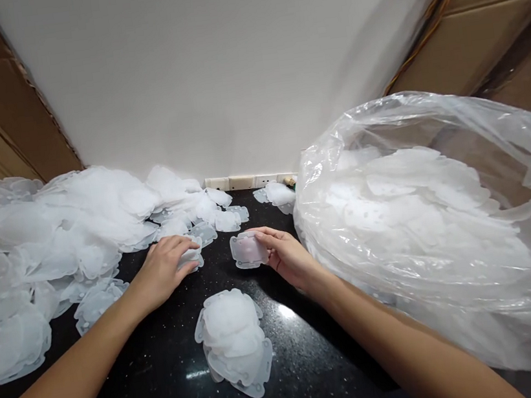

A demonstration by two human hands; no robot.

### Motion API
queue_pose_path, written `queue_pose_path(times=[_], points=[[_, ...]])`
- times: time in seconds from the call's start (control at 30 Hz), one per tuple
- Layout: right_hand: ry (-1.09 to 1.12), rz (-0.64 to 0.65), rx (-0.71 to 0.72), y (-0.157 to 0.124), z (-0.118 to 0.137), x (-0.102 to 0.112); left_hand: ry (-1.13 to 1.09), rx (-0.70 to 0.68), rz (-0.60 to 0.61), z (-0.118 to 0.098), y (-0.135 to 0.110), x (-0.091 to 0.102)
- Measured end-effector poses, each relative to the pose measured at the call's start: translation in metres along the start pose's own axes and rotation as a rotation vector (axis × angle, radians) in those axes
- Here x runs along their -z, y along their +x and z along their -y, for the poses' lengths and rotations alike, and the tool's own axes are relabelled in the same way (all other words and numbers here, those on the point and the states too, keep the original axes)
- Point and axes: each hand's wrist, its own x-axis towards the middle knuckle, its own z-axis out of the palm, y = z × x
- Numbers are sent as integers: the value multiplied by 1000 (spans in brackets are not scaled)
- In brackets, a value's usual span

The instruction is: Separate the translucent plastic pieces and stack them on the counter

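Observation:
Between the thumb and fingers of my right hand [286,253] is a thin translucent plastic sheet [247,251], held up above the black countertop. My left hand [167,267] reaches over the counter, with its thumb and fingers around the edges of another translucent plastic piece [194,255]; whether that piece is lifted I cannot tell. Closer to me, a small loose stack of the same plastic sheets [235,340] lies on the counter between my forearms. A large heap of these sheets [86,216] spreads out beyond and left of my left hand.
A big clear plastic bag [437,313] full of similar sheets stands open on the right. At the back, power sockets [241,182] line the foot of the white wall [209,69], with a few sheets [277,195] nearby. Cardboard [2,96] stands at both sides, and the black countertop [152,377] is speckled.

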Motion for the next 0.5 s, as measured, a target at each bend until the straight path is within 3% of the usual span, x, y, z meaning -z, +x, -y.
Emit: queue_pose_path(times=[0.23, 0.37, 0.5], points=[[232, 18, -216, 4, 5, -1, 42, 35, 174, 20, 1, 7], [249, 22, -246, 3, 9, -3, 54, 34, 177, 17, 0, 11], [238, 21, -244, 3, 9, 0, 114, 52, 101, 3, 1, 12]])
